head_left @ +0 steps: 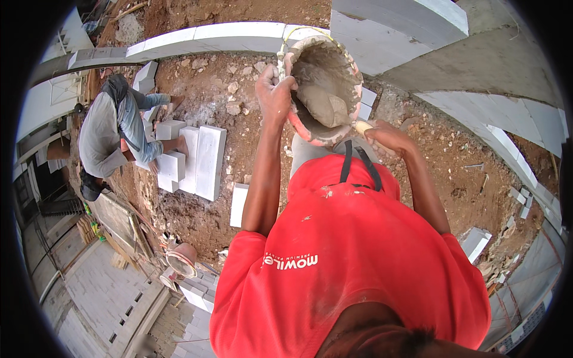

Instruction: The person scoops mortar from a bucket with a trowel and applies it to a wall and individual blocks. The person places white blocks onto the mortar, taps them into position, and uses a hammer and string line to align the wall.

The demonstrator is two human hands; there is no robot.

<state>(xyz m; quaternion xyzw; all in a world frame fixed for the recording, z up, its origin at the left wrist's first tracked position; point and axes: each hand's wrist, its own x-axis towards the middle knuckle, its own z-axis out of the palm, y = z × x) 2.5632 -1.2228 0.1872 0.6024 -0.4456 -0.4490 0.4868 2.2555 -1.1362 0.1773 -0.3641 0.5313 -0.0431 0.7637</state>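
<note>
A red bucket, its rim crusted with grey mortar, is held in front of my body and tips so that its inside shows. My left hand is closed on its left rim, next to where the handle joins. Wet grey mortar coats the inner wall. My right hand grips the pale handle of a trowel at the right rim. The trowel's blade, smeared with mortar, lies inside the bucket. The bucket's underside is hidden.
A low white block wall curves along the far side. On the left a co-worker bends over white blocks on the rubbly soil. Another bucket stands at lower left. A block lies at right, near more walling.
</note>
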